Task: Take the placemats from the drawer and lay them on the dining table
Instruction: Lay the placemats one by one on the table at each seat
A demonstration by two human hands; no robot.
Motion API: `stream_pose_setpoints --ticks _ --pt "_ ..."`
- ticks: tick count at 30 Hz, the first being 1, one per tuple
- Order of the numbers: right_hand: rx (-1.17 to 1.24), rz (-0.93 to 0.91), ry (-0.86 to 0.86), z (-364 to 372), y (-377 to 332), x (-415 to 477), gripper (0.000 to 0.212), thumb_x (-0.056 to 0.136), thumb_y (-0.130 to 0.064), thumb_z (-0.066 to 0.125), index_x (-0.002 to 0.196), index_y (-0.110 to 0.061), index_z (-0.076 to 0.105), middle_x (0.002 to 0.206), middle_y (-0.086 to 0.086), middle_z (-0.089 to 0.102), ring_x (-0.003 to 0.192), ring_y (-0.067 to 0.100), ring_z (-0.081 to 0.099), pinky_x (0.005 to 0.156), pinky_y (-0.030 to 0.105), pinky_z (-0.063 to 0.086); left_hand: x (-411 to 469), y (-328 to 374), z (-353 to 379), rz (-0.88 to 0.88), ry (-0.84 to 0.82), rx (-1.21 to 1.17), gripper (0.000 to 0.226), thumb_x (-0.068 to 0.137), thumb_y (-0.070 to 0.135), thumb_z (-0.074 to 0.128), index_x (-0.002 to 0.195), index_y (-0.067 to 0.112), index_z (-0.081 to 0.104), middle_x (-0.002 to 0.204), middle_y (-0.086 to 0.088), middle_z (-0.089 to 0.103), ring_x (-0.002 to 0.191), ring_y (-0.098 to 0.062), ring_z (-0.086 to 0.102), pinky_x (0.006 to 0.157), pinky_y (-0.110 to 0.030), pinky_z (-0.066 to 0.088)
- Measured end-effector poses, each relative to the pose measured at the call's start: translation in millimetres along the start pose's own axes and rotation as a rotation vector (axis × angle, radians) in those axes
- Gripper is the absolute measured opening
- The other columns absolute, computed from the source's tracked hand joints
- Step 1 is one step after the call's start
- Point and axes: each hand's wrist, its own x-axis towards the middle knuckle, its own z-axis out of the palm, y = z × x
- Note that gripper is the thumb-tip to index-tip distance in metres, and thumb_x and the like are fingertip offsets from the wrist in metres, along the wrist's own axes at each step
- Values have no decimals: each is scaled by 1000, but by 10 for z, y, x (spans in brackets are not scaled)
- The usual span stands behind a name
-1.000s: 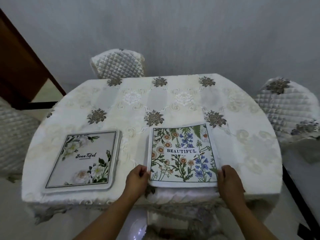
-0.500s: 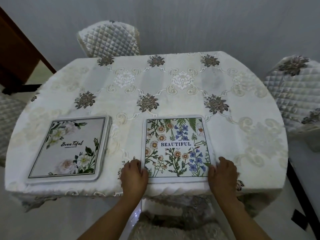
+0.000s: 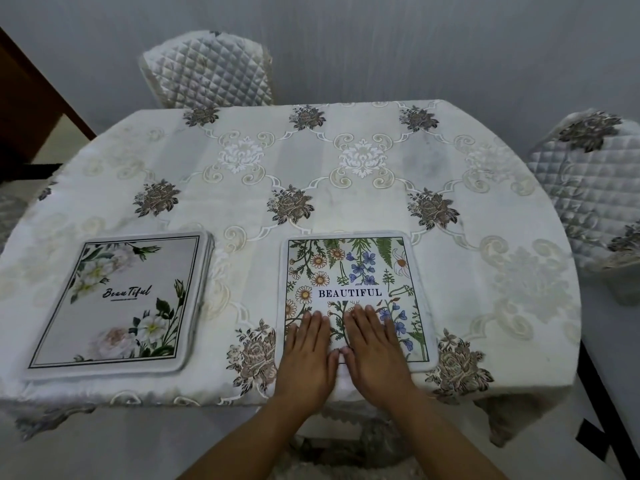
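Note:
A wildflower placemat (image 3: 353, 268) printed "BEAUTIFUL" lies flat on the dining table (image 3: 346, 168) near its front edge, right of centre. My left hand (image 3: 306, 355) and my right hand (image 3: 375, 351) rest side by side, palms down and fingers stretched, on the mat's near half. Neither hand holds anything. To the left lies a stack of placemats (image 3: 119, 306); its top mat is pale with white flowers and the script "Beautiful".
An embroidered cream tablecloth with brown flowers covers the table. A quilted chair (image 3: 206, 69) stands at the far side and another quilted chair (image 3: 592, 188) at the right. A dark wooden panel (image 3: 31, 109) is at the far left.
My hands have left the wildflower mat's two near corners and now lie flat together on its near middle. The mat sits a little farther onto the table.

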Motion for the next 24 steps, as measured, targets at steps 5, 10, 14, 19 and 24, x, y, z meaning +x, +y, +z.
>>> stream_pose_setpoints --ticks 5,10,14,19,24 --pt "-11 66 24 -46 396 -103 62 99 -50 15 153 -22 7 161 4 4 148 21 -7 118 46 2 -93 -236 -8 -1 14 12 62 100 48 21 153 16 16 160 -5 15 148 -18 3 118 -40 8" --pt "19 151 30 -113 725 -181 65 98 -51 16 153 -17 11 161 5 8 149 20 -2 119 42 4 -121 -335 -36 -29 -13 14 65 100 50 21 153 14 10 161 -4 5 148 -16 -6 119 -40 3" --pt "49 180 27 -127 778 -184 66 97 -52 13 152 -16 12 161 5 10 149 18 -2 119 41 2 -100 -336 -22 -43 -23 -16 68 99 52 19 153 13 8 161 -5 3 148 -17 -10 119 -39 -1" --pt "117 90 72 -295 514 190 62 99 -47 10 152 -16 1 161 3 -2 147 15 -16 119 40 -6 177 -259 -124 4 22 -66 65 99 52 23 153 19 8 160 -1 -1 147 -16 -15 119 -36 -6" --pt "126 -4 50 -448 184 922 60 99 -39 16 152 -14 4 161 5 -1 148 20 -10 120 39 -7 807 -87 -205 20 44 -100 59 101 40 23 152 14 10 162 -6 6 147 -19 -10 120 -36 -6"
